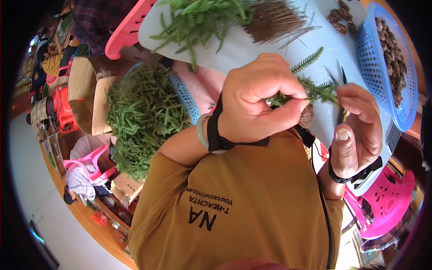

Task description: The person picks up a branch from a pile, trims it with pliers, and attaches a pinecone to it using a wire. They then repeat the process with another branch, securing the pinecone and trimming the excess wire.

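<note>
My left hand [258,99] is closed in a pinch, thumb against forefinger, on a thin dark strand [307,98]; whether it is wire or stem I cannot tell. Behind the fingertips is a green artificial-looking sprig [317,90], with a brown pine cone [306,117] just below the pinch. My right hand [357,135] is at the sprig's right side, thumb and fingers curved and apart, nothing visible between them. Close beyond its fingers, a pointed cutting tool [344,75], partly hidden by the hand, lies on the white table [330,42].
Green sprigs [202,22] and brown sticks [275,20] lie at the table's far side, near loose pine cones [339,18]. A blue basket [365,49] of cones stands right. A heaped pile of greenery [144,117], a cardboard box [82,96] and a pink stool [92,165] are left.
</note>
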`<action>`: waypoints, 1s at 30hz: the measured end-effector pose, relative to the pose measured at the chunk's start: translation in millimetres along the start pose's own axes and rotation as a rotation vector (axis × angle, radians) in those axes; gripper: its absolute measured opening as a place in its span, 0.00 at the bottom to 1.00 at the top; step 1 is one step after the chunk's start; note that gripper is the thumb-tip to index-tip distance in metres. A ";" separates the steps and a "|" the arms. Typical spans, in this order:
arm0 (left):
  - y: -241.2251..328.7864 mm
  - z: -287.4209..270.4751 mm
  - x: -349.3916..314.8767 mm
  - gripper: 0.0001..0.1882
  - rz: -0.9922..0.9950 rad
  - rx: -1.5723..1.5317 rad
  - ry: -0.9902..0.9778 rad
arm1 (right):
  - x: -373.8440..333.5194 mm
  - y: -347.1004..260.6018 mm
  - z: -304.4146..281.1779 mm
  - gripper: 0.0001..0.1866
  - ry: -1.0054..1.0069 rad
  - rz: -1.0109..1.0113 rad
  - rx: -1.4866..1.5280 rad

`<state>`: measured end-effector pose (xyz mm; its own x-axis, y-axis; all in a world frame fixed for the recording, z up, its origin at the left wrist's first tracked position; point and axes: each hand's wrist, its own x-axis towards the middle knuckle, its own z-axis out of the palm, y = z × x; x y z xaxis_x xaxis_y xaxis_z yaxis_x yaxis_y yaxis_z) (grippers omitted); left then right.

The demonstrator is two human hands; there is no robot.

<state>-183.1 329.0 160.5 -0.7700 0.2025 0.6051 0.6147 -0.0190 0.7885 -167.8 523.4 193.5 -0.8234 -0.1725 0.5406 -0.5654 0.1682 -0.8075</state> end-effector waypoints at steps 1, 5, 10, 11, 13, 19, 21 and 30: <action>-0.6 0.6 0.5 0.07 -0.013 -0.040 0.026 | -2.7 0.0 -3.5 0.19 0.012 0.004 -0.022; -2.5 -6.1 -4.2 0.05 -0.068 -0.199 0.079 | -16.8 0.0 -28.2 0.20 0.182 0.132 -0.089; -7.6 3.8 -0.4 0.05 -0.078 -0.345 0.198 | -43.4 16.6 -71.0 0.23 -0.009 0.311 -0.728; -7.5 3.6 1.1 0.05 -0.074 -0.346 0.194 | -47.3 19.3 -73.3 0.24 -0.101 0.293 -0.873; -8.6 2.0 5.9 0.05 0.017 -0.185 0.125 | -49.9 21.1 -75.1 0.25 -0.189 0.271 -1.015; -11.4 -1.0 16.3 0.05 0.130 -0.077 0.012 | -48.4 21.7 -74.2 0.25 -0.354 0.244 -1.005; -8.9 4.4 17.9 0.06 0.075 -0.176 0.029 | -47.9 22.8 -76.2 0.24 -0.359 0.253 -0.965; 1.3 4.2 7.4 0.06 -0.082 -0.040 0.127 | -53.0 25.4 -85.5 0.19 -0.256 0.304 -0.751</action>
<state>-187.3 334.7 165.5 -0.8342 0.0799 0.5456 0.5436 -0.0470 0.8380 -142.6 619.8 164.5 -0.9596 -0.2142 0.1826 -0.2777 0.8268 -0.4891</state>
